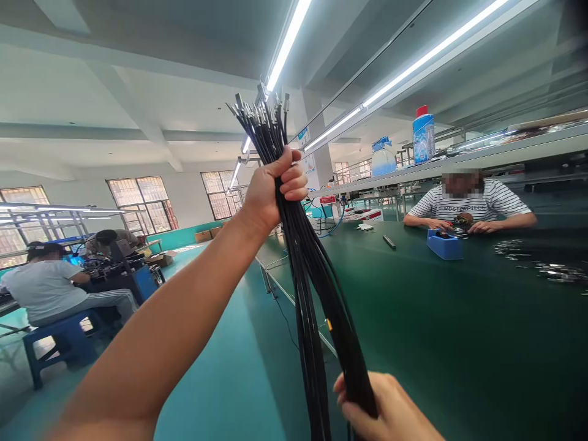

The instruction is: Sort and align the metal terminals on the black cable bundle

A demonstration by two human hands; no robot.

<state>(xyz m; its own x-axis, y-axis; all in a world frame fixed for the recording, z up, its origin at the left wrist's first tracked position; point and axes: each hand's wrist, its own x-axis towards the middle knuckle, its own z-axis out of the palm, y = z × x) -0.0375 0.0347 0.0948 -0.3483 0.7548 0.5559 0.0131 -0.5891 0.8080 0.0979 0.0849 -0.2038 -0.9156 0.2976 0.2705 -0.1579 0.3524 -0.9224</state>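
Beside the table edge (294, 300), both hands (left (271, 193), right (390, 410)) clench black cables (312, 269).

head view | worn on head | faces forward, tilted upward | close to raised arms

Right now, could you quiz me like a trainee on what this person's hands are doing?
1. True or false: the left hand grips the cable bundle near its metal-tipped ends.
2. Where does the right hand grip the bundle: A above the left hand, B lower down, C not at all?
3. What colour is the table?

Key: 1 true. 2 B. 3 dark green.
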